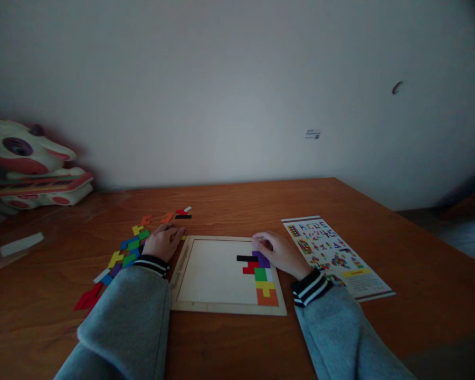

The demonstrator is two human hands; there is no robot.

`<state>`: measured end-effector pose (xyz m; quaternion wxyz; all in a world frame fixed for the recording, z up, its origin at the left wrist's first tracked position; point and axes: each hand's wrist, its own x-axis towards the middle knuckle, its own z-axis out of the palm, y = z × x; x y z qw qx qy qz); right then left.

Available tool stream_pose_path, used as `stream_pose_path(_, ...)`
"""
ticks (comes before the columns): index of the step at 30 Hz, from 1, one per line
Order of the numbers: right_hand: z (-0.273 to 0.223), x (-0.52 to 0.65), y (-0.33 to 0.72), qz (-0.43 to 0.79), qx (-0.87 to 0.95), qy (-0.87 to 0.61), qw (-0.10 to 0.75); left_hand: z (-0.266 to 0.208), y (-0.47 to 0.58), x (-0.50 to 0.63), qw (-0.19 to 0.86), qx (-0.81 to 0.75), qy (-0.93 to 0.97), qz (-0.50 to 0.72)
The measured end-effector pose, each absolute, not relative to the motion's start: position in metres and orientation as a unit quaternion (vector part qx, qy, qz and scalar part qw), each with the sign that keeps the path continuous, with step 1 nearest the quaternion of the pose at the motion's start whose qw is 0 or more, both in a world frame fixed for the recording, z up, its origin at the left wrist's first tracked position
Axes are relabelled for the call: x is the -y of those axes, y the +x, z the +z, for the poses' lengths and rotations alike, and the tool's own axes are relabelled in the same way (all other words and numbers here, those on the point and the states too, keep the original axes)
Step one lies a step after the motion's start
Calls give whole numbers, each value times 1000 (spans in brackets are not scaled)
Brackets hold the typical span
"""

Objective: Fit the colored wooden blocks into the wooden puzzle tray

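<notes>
A shallow wooden puzzle board [229, 307] lies in front of me, its pale middle bare on the left. Coloured block pieces fill part of its right side, among them an orange piece [267, 298], a green piece [260, 274] and a black bar [247, 258]. My right hand [279, 250] is over the board's upper right corner, beside a purple piece [262, 259]; its fingers are curled together and what is between them is hidden. My left hand [162, 244] lies low over loose pieces left of the board, fingers apart, near a small yellow piece [183, 238].
Several loose coloured pieces [121, 258] spread along the left, with a black bar [183, 217] behind the board. A printed pattern sheet [340, 258] lies to the right. A cow-shaped toy keyboard [43, 179] stands at the far left by the wall [229, 95].
</notes>
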<state>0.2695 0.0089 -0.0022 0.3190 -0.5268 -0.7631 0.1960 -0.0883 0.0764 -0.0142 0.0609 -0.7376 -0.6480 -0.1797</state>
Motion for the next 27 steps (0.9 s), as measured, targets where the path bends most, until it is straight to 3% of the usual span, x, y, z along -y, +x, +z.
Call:
stream_pose_path(9, -3, -9, 270, 199, 759, -529, 322, -5, -86, -74, 85, 705, -693, -123)
stream_pose_path(17, 1, -8, 268, 201, 757, -534, 317, 7, -88, -90, 33, 740, -664, -102)
stream_pose_path(27, -3, -9, 270, 197, 764, -537, 299, 4, -84, -88, 54, 656, -718, -226)
